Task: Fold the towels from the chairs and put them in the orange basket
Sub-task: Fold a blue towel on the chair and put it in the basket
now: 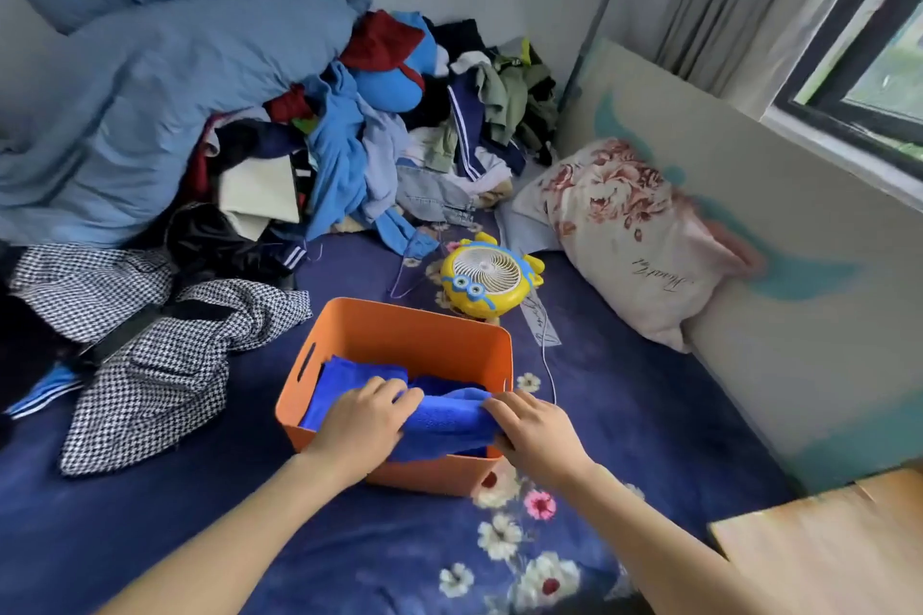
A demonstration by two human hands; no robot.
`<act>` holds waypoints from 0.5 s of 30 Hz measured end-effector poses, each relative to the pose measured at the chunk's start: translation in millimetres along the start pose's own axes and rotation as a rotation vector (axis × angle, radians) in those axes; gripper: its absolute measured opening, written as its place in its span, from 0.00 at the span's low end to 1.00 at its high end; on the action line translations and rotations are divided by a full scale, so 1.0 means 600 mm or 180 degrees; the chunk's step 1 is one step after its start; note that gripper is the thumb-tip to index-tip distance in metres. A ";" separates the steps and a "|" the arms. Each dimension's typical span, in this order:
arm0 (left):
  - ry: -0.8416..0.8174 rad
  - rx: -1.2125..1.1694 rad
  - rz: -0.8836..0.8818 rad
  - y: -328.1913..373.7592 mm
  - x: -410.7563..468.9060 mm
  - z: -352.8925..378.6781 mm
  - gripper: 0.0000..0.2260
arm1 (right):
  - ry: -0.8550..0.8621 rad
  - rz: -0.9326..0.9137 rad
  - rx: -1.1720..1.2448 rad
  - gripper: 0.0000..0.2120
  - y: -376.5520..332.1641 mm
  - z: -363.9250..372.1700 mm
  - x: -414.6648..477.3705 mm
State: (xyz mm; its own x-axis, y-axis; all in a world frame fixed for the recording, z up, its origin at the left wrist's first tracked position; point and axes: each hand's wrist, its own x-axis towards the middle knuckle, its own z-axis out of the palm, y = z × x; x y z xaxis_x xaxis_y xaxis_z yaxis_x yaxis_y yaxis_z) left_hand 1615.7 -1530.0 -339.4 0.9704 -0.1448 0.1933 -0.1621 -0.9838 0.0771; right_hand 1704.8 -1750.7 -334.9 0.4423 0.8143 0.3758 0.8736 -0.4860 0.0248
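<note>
An orange basket (399,332) stands on the dark blue bed sheet in front of me. A folded blue towel (447,420) lies across its near rim, partly inside. My left hand (362,420) grips the towel's left end with curled fingers. At the towel's right end, my right hand (537,434) holds it, thumb tucked under the fold. More blue towel (349,375) lies deeper in the basket, at its left side. No chair is in view.
A yellow toy fan (487,276) with a white cord sits just behind the basket. A houndstooth garment (165,365) lies to the left, a heap of clothes (379,140) and a blue duvet (150,65) behind. A floral pillow (629,235) leans at the right wall; a wooden surface (824,549) is at the lower right.
</note>
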 end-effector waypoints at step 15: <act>-0.1605 -0.0476 0.0078 -0.153 0.305 0.171 0.16 | -0.1751 0.1521 0.0089 0.10 0.168 0.187 0.153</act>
State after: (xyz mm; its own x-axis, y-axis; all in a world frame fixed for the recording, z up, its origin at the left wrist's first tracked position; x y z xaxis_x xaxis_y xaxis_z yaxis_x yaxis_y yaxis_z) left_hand 1826.5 -1477.1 -411.3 0.9256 -0.2369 -0.2950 -0.1739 -0.9589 0.2244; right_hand 1856.3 -1689.2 -401.7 0.8083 0.5604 -0.1805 0.5611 -0.8261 -0.0519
